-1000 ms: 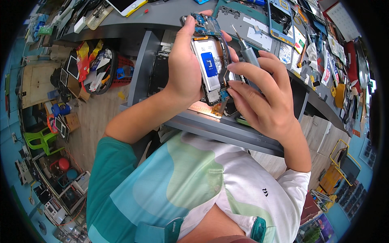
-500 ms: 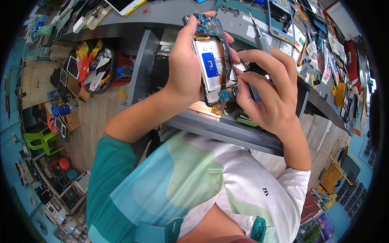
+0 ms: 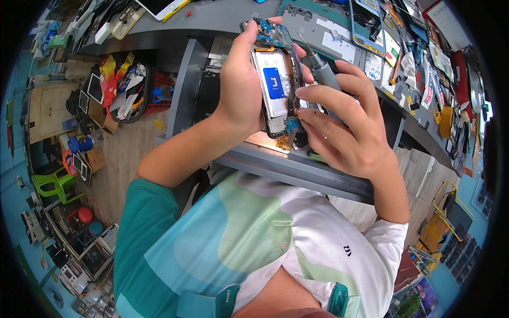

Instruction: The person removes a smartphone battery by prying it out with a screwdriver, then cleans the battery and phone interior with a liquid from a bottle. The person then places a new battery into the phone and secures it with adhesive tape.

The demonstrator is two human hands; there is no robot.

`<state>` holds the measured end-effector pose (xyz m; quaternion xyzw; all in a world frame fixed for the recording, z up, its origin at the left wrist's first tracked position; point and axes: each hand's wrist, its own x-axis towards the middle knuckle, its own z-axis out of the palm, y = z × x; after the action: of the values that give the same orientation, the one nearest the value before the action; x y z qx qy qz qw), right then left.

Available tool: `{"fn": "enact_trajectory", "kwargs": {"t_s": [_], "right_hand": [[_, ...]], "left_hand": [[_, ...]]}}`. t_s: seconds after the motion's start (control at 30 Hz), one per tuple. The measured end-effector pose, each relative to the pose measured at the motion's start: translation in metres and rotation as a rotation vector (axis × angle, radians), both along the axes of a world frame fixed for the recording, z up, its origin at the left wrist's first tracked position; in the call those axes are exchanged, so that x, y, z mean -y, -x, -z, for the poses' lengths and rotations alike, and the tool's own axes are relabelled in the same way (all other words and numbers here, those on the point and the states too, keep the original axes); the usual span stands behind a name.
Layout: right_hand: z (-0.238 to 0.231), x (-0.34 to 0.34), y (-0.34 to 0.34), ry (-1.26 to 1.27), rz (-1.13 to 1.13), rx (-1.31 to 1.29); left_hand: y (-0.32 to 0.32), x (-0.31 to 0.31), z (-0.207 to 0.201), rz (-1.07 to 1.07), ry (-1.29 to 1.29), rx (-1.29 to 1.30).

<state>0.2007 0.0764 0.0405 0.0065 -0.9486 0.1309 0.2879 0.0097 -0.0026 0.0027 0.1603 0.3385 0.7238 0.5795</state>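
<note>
My left hand (image 3: pixel 239 85) is closed around an opened smartphone (image 3: pixel 280 108), its back cover off and its inside facing up. A blue circuit board (image 3: pixel 272 33) lies at its upper end, above a white battery (image 3: pixel 274 84) with a blue label. A dark ribbon cable (image 3: pixel 291 98) runs down beside the battery to a small blue board (image 3: pixel 293 125). My right hand (image 3: pixel 352 127) has thumb and index fingertips together at the phone's lower right edge; what lies between them is hidden. It also holds a slim grey-handled tool (image 3: pixel 324 73) with a thin tip, pointing up and left.
Under the phone a grey drawer (image 3: pixel 297 172) stands pulled out, with phone parts inside. The grey desk (image 3: pixel 212 22) carries a green mat (image 3: pixel 289 9), a blue phone frame (image 3: pixel 367 32) and piled parts and tools. A red basket (image 3: pixel 161 93) stands on the floor at left.
My right hand has shifted slightly left, its fingertips now over the phone's lower right edge. The tool has swung lower and tilted further left. My left hand and the phone are nearly still.
</note>
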Motion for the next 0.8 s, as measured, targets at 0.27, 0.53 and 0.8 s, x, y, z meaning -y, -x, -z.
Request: {"fn": "enact_trajectory", "kwargs": {"t_s": [0.27,0.53,0.8], "right_hand": [[-0.013,0.001,0.005,0.082,0.017,0.082],[-0.025,0.008,0.004,0.042,0.001,0.151],[-0.027,0.020,0.005,-0.062,-0.017,0.172]], "left_hand": [[0.000,-0.002,0.003,-0.018,0.010,0.064],[-0.002,0.000,0.003,0.002,0.043,0.070],[-0.005,0.003,-0.011,-0.014,0.080,0.111]]}}
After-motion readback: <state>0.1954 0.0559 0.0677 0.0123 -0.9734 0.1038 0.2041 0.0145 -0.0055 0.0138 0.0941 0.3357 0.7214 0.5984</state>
